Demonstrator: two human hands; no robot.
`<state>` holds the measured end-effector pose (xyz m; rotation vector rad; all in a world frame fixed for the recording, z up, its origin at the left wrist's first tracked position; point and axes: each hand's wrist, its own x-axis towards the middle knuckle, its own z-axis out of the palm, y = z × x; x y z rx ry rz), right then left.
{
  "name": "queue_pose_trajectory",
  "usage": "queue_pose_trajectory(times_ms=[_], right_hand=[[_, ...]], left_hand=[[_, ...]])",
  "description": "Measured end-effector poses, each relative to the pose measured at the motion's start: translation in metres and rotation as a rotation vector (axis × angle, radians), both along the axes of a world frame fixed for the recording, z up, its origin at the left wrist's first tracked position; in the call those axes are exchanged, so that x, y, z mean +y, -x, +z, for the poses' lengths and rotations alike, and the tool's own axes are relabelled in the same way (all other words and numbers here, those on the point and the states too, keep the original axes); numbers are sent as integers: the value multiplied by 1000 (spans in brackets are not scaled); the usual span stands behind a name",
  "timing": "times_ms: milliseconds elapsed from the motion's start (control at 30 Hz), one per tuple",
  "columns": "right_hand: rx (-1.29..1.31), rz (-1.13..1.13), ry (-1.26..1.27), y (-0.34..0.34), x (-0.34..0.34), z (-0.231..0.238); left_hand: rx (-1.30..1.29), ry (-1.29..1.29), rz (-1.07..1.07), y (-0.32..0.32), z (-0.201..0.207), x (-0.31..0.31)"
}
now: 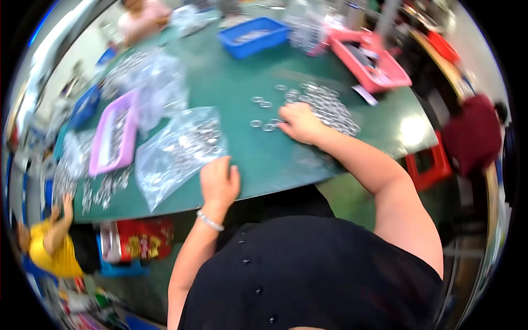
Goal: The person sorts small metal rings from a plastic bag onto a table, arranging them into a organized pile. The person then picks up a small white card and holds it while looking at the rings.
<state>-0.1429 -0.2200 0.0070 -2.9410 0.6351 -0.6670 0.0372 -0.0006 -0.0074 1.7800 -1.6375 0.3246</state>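
A heap of small shiny metal rings [327, 107] lies on the green table, right of centre. At its left edge my right hand [301, 124] reaches down with bent fingers, closed over a metal ring [268, 127] or two among the loose ones. A clear plastic bag [165, 170] partly filled with similar metal pieces lies flat to the left. My left hand [219, 181], a pale bracelet at its wrist, rests by the table's near edge against the bag's lower right side. Its fingers are curled under; what they hold, if anything, is hidden.
Further left stand a lilac tray [131, 132] with metal pieces and another plastic bag [159, 88]. A blue tray [256, 52] and a pink basket [366, 82] sit at the back. A person in yellow [52, 253] works at far left; a red stool [432, 168] stands right.
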Motion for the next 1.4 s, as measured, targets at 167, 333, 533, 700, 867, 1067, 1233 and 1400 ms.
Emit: queue_pose_trajectory(times_ms=[167,333,533,700,867,1067,1233,1400], right_hand=[[-4,-67,-6,23,1,4],[17,-36,1,18,5,3],[-42,-2,-21,19,2,-1],[-311,124,-128,30,-10,7],[-294,-317,-96,97,-47,35],[63,-926,59,186,-76,24],[285,-887,224,194,-102,5],[149,-730,370,202,-91,6]], left_hand=[[59,-26,-26,11,2,-9],[48,-17,-18,8,-1,-5],[47,-23,-17,7,-2,-5],[42,-30,-22,8,-2,-8],[49,-45,-3,10,-2,-7],[3,-20,6,10,1,-6],[28,-79,35,8,2,-1],[35,-39,7,12,2,-9]])
